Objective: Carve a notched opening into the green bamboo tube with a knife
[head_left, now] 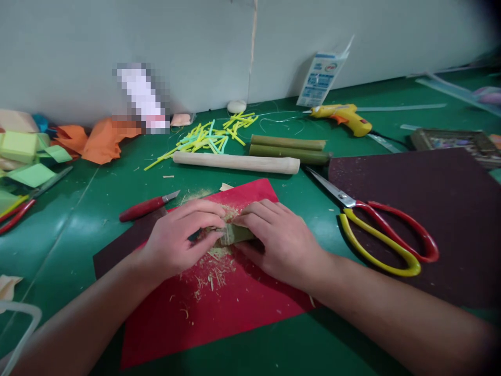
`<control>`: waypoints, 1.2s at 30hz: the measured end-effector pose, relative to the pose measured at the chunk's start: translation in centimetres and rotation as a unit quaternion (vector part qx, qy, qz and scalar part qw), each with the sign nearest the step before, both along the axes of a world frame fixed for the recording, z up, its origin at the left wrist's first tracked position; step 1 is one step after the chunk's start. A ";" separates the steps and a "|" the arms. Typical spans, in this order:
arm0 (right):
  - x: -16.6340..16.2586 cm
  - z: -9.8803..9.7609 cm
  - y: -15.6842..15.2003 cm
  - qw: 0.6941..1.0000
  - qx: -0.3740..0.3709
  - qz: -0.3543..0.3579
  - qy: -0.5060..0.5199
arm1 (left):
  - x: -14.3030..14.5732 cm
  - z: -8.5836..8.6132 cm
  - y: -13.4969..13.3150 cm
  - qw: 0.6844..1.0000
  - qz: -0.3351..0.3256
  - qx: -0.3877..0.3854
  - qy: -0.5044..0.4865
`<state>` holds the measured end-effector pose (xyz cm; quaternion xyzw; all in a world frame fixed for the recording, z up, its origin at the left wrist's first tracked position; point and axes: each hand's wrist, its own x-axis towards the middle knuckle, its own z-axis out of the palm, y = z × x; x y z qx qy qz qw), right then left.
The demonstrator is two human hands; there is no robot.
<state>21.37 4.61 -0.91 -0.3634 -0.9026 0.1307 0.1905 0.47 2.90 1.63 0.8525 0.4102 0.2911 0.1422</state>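
Observation:
A short piece of green bamboo (239,234) lies low over a sheet of red paper (219,318), between my two hands. My right hand (279,237) is closed around its right part, the fingers over the top and the thumb below. At its left end, the thumb and fingers of my left hand (183,235) pinch together on the bamboo; their tips partly hide that end. Pale shavings (213,277) are scattered on the paper beneath and in front. Just beyond my left hand lies a red-handled craft knife (146,207), its blade pointing right.
Large scissors (364,209) with red and yellow handles lie at right, partly on dark sandpaper (422,209). Behind are a peeled bamboo stick (237,163), green bamboo lengths (289,153), cut straws (203,138) and a yellow glue gun (344,117). Orange paper (104,141) sits at left.

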 end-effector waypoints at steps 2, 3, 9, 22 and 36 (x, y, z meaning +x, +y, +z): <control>0.0 0.0 0.1 1.000 -0.006 0.000 0.003 | 0.0 -0.1 0.0 1.000 -0.009 0.003 0.009; 0.0 0.0 0.1 1.000 -0.008 0.001 0.003 | 0.0 -0.1 0.0 1.000 -0.014 0.004 0.009; 0.1 -0.2 0.2 1.000 -0.010 0.007 0.001 | 0.0 -0.3 0.1 1.000 -0.010 -0.018 0.006; 0.1 0.0 0.2 1.000 -0.003 0.005 0.001 | -0.7 -0.6 0.1 0.998 -0.039 0.013 0.041; 0.1 -0.1 0.2 1.000 -0.012 0.009 0.010 | -0.2 -0.4 0.2 0.999 -0.015 -0.013 0.051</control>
